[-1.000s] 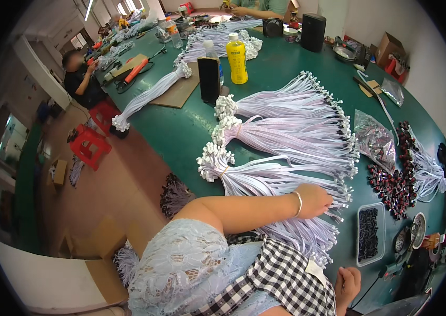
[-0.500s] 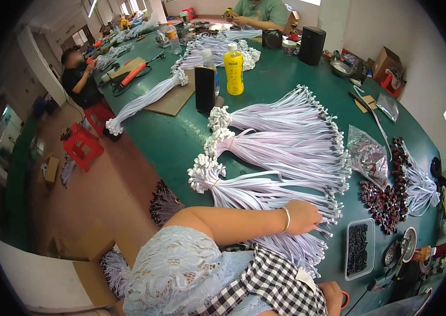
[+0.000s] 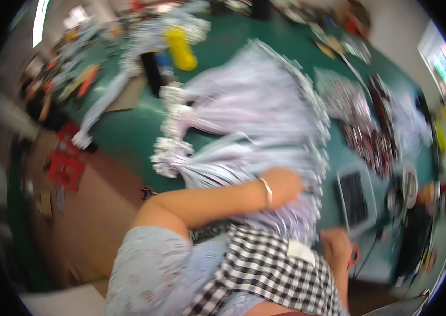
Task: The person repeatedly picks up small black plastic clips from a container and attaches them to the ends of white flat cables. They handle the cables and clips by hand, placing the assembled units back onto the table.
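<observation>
My left hand [image 3: 284, 187], a bangle at its wrist, reaches across the nearest bundle of white flat cables [image 3: 223, 163]. Its fingers curl down among the cables near their right ends; blur hides what they pinch. White connectors bunch at the bundle's left end, and small tips fan out on the right. Beside the checkered cloth at my body, my right hand [image 3: 336, 246] is closed on a tool with a red looped handle [image 3: 354, 256], which looks like scissors. The tool's working end is hidden.
More cable bundles [image 3: 260, 79] lie farther back on the green table [image 3: 223, 39]. A yellow bottle [image 3: 181, 48] and a dark upright object [image 3: 152, 73] stand beyond. To the right are a clear tub of black parts [image 3: 354, 195], a plastic bag [image 3: 341, 92] and dark red parts [image 3: 370, 147].
The whole view has shifted and blurred, so the table things sit higher and farther left. My right hand and the red handle now show more fully. My left hand stays on the cables.
</observation>
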Tool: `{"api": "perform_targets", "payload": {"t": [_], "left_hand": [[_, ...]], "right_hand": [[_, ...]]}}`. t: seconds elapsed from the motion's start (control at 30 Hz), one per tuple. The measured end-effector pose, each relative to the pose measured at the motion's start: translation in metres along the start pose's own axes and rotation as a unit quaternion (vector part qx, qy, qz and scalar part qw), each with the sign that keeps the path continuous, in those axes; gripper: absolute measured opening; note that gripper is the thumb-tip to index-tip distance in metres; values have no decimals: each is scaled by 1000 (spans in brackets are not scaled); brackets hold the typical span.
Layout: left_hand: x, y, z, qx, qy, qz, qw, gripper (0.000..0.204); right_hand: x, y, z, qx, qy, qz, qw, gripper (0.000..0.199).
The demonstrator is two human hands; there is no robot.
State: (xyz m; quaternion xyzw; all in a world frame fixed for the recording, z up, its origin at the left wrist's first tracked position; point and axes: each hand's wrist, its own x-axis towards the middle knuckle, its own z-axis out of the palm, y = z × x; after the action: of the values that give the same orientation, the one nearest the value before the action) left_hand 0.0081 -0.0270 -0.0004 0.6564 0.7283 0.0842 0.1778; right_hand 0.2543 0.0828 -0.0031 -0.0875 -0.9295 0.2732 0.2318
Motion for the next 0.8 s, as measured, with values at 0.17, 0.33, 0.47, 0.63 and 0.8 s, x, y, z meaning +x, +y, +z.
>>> {"api": "perform_targets", "payload": {"t": [0.17, 0.33, 0.47, 0.63, 0.8], "left_hand": [[-27, 7, -3, -3, 89, 29, 996, 11], [-4, 8, -6, -14, 32, 39, 999, 14], [11, 11, 1, -23, 60, 76, 995, 13], [18, 6, 1, -123, 66, 52, 989, 7], [13, 13, -8, -236, 89, 13, 968, 6]], "right_hand": [[-12, -17, -21, -83, -58, 35, 994, 23], [-28, -1, -12, -92, -129, 73, 985, 25], [-25, 1, -12, -55, -104, 111, 987, 22], [-17, 4, -10, 0, -29, 107, 994, 17], [7, 5, -16, 99, 16, 131, 986, 13]]}}
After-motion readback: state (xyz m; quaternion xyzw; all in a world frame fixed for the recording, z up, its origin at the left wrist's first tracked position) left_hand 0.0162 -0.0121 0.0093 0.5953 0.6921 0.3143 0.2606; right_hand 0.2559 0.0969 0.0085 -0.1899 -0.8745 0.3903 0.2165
